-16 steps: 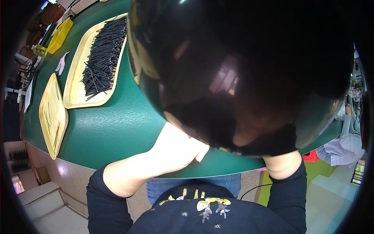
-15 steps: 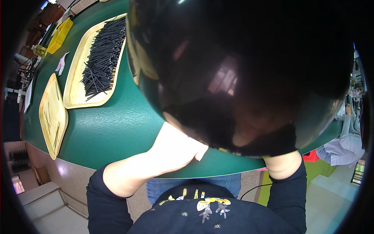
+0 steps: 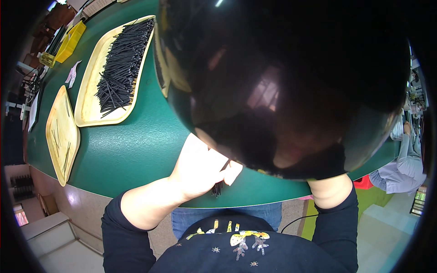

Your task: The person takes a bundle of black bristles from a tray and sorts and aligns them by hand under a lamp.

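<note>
A green table point(image 3: 132, 150) (light glossed its left part) spread above tan floor point(image 3: 91, 196); a bright window point(image 3: 20, 215) showed left.

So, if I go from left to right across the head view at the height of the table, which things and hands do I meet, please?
Small cream tray → large cream tray holding black strips → left hand → right wrist → co-worker in grey.
</note>
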### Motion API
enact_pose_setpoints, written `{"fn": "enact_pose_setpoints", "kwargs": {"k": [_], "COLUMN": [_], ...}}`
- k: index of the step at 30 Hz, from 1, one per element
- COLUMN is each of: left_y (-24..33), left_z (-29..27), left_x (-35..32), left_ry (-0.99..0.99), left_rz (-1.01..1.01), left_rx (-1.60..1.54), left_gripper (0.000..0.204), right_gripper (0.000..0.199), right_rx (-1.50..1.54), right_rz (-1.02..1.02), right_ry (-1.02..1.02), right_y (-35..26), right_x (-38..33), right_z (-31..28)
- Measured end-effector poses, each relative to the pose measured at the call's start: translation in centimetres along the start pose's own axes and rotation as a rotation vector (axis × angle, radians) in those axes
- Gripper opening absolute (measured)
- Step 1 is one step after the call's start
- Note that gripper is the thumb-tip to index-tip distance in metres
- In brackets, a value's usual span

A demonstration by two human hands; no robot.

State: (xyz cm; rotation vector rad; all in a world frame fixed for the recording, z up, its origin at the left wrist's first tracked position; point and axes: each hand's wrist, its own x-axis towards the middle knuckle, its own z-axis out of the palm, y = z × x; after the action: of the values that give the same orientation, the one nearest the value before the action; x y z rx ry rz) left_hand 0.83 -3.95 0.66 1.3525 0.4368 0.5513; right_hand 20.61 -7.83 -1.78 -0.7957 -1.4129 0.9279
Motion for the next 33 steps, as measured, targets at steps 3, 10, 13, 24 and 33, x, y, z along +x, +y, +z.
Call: {"fn": "enact_pose_setpoints", "kwargs": {"k": [3, 10, 13, 24, 33], "left_y": [-0.6, 1.4, 1.1, 0.8, 1.6], "left_z": [0.1, 0.8, 0.7, 0.8, 0.4], "left_x": [-0.3, 0.7, 0.2, 0.1, 0.4], "left_ry": [0.028, 0.015, 0.112, 0.193, 0.118], "left_rz": [0.075, -0.097, -0.113, -0.126, -0.180], "left_rx": [-0.141, -0.171, -0.099, -0.261, -0.177], "left_gripper": [0.023, 0.023, 0.025, 0.033, 0.026], "right_gripper": [0.071, 0.079, 0.078, 0.079, 0.070], "right_rx": [0.130, 0.115, 0.221, 0.133, -0.064], "right_rz": [-0.018, 0.070, 0.024, 0.007, -0.032], "right_ry": [0.109, 0.033, 0.042, 0.021, 0.032], "right_y": [0.3, -2.2, -0.4, -0.3, -0.9], "right_x": [-0.1, 0.5, 0.7, 0.5, 0.8], "right_z": [0.3, -0.3, 0.3, 0.3, 0.2]}}
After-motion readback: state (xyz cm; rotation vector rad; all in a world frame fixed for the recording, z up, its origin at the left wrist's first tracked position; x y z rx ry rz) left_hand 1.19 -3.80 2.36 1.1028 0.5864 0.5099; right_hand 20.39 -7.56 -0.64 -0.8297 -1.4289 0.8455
